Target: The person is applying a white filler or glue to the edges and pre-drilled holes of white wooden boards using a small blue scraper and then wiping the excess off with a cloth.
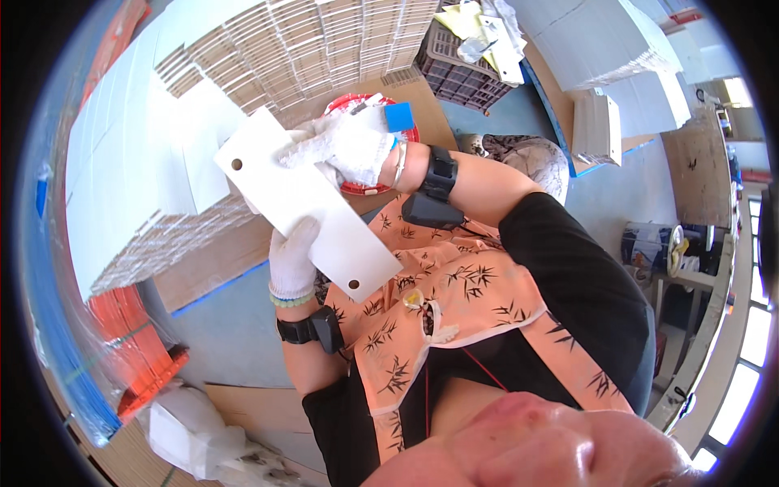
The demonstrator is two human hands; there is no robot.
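Note:
A long white flat panel (pixel 316 207) with a dark round hole near each end is tilted in front of my chest. My left hand (pixel 294 253), in a white knit glove, grips its lower left edge. Across the panel's upper edge lies my right hand (pixel 345 150), also gloved, its fingers curled against the panel; what they hold is hidden. A bright blue square end (pixel 399 118) on a white piece shows just beyond the right hand, and I cannot tell whether it is held. Behind that hand stands a red basin (pixel 369 191), partly covered.
Tall stacks of white panels (pixel 130 187) rise at the left and far side. A dark plastic crate (pixel 462 69) holds wrappings and white pieces. More white stacks (pixel 600 49) stand far right. Orange-red racking (pixel 134 341) is at left, a workbench (pixel 702 325) at right.

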